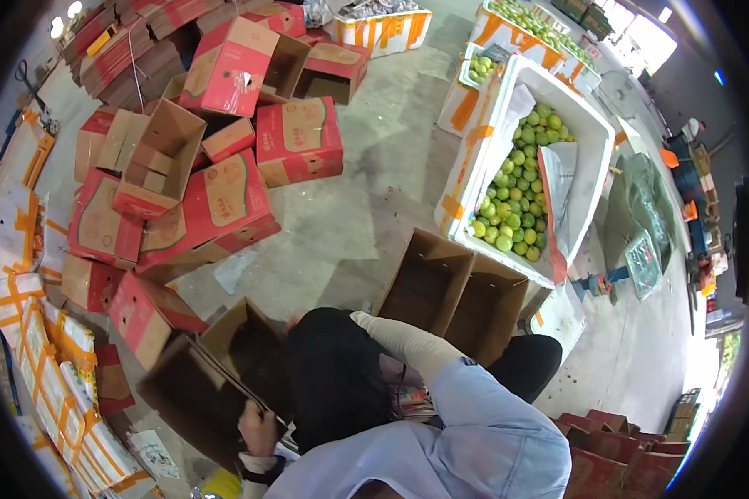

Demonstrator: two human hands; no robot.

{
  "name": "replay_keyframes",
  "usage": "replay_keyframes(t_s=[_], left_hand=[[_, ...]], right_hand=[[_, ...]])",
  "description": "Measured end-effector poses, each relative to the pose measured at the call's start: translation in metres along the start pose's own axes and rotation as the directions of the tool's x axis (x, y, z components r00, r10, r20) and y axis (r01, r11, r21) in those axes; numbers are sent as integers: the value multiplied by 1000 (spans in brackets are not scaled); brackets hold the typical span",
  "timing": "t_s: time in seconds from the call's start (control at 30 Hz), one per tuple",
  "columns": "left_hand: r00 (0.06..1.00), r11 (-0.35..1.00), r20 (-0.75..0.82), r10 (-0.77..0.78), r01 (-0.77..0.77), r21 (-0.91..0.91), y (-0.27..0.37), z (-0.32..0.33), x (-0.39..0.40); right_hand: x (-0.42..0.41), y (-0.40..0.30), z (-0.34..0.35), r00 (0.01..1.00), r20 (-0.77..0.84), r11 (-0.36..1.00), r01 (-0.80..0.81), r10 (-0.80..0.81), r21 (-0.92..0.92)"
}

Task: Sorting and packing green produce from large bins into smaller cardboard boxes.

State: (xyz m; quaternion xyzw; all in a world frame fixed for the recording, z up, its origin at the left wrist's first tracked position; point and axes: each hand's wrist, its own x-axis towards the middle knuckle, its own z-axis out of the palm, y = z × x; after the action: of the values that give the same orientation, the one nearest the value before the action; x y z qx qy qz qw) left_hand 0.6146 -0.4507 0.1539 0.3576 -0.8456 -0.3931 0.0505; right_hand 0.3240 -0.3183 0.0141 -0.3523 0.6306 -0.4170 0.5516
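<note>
At the lower left, my left hand (259,427) has its fingers closed on the adjoining top edges of two open cardboard boxes, a left one (190,399) and a right one (246,337). My right arm reaches across in a cream sleeve. Behind my raised knee, its hand is almost wholly hidden; only a blurred bit of my right hand (294,320) shows by the right box's far side. Between my legs stand two more open cardboard boxes side by side, a left one (421,280) and a right one (490,305), their insides dark.
Ahead right, a white foam crate (590,187) holds many green-yellow limes (521,187) and sheets of paper. Red and tan cartons (225,206) lie heaped ahead left. Orange-taped foam boxes (62,399) stand at the left, and more red cartons (611,449) at lower right.
</note>
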Motion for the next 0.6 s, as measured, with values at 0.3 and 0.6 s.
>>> replay_keyframes(t_s=[0.3,0.6], left_hand=[[895,889,20,445,-439,-131,134,-49,110],[539,756,762,358,-647,102,162,122,241]], right_hand=[[-74,-81,-88,643,-762,805,-412,-75,-426],[-191,-6,-82,444,-857,945,-298,261,133]])
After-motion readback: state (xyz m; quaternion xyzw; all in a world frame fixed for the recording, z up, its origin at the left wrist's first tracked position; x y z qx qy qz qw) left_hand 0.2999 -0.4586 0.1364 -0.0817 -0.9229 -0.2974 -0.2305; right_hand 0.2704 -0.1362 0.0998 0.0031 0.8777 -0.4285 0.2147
